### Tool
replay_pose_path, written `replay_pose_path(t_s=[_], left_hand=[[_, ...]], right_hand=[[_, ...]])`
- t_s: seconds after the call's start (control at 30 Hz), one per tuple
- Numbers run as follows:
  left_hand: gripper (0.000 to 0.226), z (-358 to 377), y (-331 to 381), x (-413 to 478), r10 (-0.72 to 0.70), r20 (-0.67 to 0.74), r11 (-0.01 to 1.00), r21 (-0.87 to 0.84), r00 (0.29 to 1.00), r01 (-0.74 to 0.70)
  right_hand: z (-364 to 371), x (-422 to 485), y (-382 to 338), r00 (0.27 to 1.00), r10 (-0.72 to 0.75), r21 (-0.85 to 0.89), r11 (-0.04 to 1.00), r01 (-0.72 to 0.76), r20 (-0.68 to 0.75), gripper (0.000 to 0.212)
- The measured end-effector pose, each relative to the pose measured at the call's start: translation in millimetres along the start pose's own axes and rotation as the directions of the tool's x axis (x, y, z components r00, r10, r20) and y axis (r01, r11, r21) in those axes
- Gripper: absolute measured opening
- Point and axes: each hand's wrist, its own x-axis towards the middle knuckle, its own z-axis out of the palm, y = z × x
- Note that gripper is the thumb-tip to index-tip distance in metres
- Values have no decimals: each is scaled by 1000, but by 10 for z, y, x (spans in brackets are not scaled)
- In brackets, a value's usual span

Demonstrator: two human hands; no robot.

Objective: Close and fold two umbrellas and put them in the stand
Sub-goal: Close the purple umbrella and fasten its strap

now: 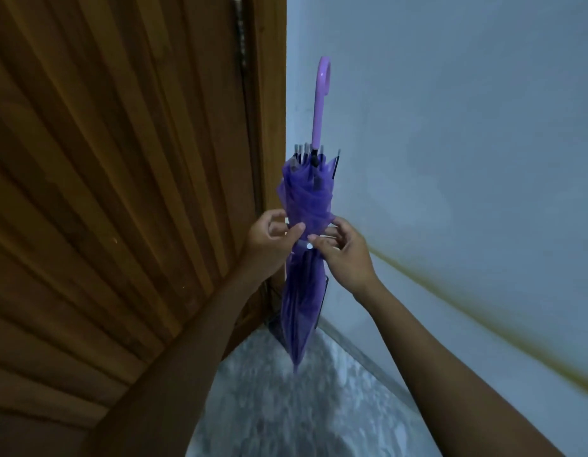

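The purple umbrella (302,301) was closed and bunched, held nearly upright between the two hands, its lilac hooked handle (320,94) well above them and its pointed tip hanging below them. The left hand (269,242) gripped the gathered canopy at its waist, fingers curled round it and the thumb pressed on the fabric. The right hand (343,258) met it from the other side, thumb and forefinger pinching the umbrella just beside a white snap (309,246), the remaining fingers curled behind the folds. Both forearms reached forward and upward, wrists close together. A slatted wooden door (121,159) stood to the left of the hands, a pale wall (450,127) to their right, and a mottled grey floor (286,407) lay beneath them.
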Motion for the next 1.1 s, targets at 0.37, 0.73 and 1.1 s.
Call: replay_pose_path(t_s=[0.37, 0.73, 1.1], left_hand=[[20, 336, -452, 1672, 99, -36, 995, -17, 994, -99], [23, 707, -2540, 2626, -120, -62, 991, 55, 991, 123], [48, 815, -4271, 2834, -348, -42, 928, 129, 937, 350]], right_hand=[[67, 1736, 756, 993, -113, -38, 993, 113, -14, 37], [169, 2434, 3088, 995, -26, -214, 976, 46, 92, 37], [483, 2406, 4834, 959, 225, -372, 917, -147, 174, 43]])
